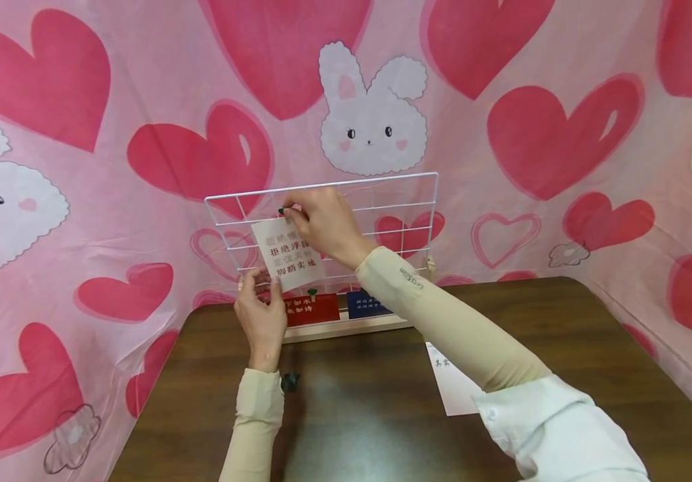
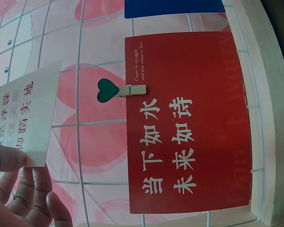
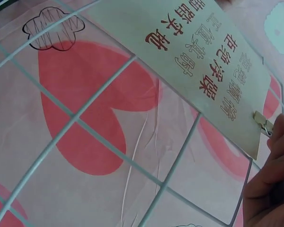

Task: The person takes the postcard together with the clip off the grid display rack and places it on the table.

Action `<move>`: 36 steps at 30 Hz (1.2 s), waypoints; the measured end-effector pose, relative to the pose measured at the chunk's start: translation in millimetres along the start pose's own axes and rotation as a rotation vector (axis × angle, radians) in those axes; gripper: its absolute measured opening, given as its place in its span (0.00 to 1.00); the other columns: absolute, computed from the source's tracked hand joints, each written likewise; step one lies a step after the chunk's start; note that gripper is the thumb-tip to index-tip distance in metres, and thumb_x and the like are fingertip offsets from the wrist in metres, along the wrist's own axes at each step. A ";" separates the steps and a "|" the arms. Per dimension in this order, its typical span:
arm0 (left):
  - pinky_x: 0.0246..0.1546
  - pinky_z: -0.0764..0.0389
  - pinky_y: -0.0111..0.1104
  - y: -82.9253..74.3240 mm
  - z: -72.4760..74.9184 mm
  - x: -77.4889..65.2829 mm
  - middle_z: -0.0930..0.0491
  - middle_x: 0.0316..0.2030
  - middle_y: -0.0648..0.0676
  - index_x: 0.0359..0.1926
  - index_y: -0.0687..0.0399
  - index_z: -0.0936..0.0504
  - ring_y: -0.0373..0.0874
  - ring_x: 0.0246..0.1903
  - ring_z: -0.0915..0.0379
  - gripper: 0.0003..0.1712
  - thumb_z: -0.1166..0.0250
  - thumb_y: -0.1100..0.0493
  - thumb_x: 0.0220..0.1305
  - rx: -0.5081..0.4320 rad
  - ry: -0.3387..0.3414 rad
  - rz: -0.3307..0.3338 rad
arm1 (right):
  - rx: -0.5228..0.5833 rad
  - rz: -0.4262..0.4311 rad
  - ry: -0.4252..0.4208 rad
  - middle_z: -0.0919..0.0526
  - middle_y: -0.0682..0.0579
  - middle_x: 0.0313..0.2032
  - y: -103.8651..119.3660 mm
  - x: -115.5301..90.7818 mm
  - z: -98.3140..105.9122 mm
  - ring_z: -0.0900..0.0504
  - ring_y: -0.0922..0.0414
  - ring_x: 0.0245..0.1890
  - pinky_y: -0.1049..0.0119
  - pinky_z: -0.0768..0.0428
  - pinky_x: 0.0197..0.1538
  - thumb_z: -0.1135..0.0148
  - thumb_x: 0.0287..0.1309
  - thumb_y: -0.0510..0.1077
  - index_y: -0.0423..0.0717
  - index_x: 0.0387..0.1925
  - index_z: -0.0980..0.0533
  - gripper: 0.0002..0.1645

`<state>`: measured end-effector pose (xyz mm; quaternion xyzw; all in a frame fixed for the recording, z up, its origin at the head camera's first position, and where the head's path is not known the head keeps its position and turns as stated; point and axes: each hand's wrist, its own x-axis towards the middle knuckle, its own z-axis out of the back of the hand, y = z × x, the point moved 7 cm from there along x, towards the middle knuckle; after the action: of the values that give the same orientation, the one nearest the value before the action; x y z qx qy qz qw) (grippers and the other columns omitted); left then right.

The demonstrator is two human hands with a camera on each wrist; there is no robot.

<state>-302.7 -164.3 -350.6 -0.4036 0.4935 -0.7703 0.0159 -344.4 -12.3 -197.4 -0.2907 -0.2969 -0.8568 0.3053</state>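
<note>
A white card with red Chinese lettering (image 1: 288, 268) is held tilted against a white wire grid rack (image 1: 438, 194). My left hand (image 1: 260, 321) pinches its lower left corner, thumb in front and fingers behind. At the card's top edge my right hand (image 1: 332, 224) pinches a small wooden clothespin (image 3: 262, 120), whose jaws sit over the card's edge; a bit of green shows beside the fingertips in the head view. Lower on the rack, a red card (image 2: 194, 127) hangs under a clothespin with a green heart (image 2: 107, 90).
A blue card (image 1: 361, 303) is beside the red one, above the rack's pale wooden base (image 1: 346, 328). On the brown table (image 1: 358, 415) lie another white card (image 1: 457, 391), partly under the right arm, and a small dark green object (image 1: 290, 382). A pink heart-patterned cloth (image 1: 454, 134) hangs behind.
</note>
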 end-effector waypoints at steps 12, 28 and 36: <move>0.31 0.20 0.38 0.4 -0.9 -1.3 0.15 0.37 0.55 0.46 0.54 0.19 0.45 0.32 0.20 0.10 0.36 0.60 0.64 -0.013 0.023 0.005 | 0.160 0.152 -0.215 0.10 0.50 0.32 9.0 -12.3 29.1 0.28 0.62 0.19 0.75 0.34 0.23 0.36 0.60 0.41 0.44 0.38 0.13 0.08; 0.31 0.23 0.18 -3.3 -2.6 -7.8 0.13 0.35 0.59 0.39 0.60 0.16 0.40 0.30 0.20 0.07 0.33 0.61 0.61 -0.077 0.209 0.122 | 0.289 0.035 -0.232 0.21 0.53 0.16 -32.3 -68.1 73.1 0.33 0.62 0.14 0.72 0.34 0.18 0.38 0.63 0.42 0.48 0.43 0.16 0.10; 0.30 0.22 0.21 -2.8 -14.4 -20.9 0.14 0.39 0.63 0.41 0.62 0.16 0.43 0.31 0.18 0.11 0.30 0.61 0.58 -0.192 0.424 0.226 | 0.189 -0.039 -0.353 0.13 0.51 0.30 -72.2 -111.4 97.9 0.24 0.64 0.19 0.79 0.24 0.25 0.34 0.58 0.39 0.47 0.41 0.15 0.09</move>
<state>-296.8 -143.2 -363.8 -0.1751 0.5986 -0.7806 -0.0406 -291.8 140.0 -233.0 -0.4004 -0.4305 -0.7667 0.2579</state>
